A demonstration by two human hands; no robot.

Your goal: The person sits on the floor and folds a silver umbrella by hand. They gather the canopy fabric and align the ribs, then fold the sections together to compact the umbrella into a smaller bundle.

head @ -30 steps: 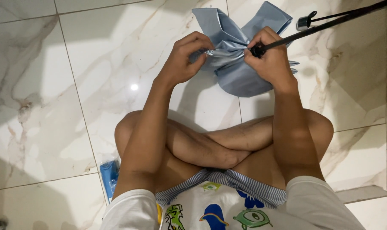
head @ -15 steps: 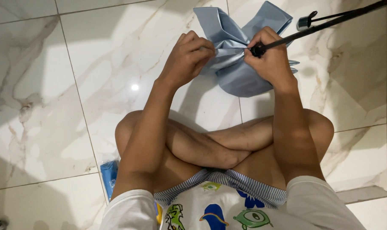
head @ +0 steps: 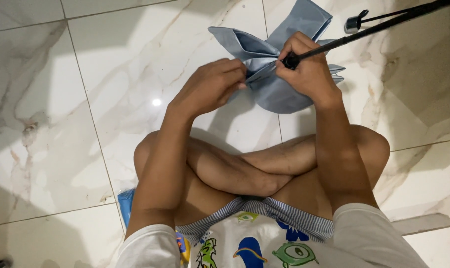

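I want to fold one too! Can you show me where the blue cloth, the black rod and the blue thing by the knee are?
blue cloth [head: 279, 97]: head view, lower rounded part.
black rod [head: 378, 27]: head view, mid shaft.
blue thing [head: 125, 204]: head view, visible corner by the knee.

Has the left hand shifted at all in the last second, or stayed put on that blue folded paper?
Yes. The left hand slid slightly rightward, away from the floor tile seam.
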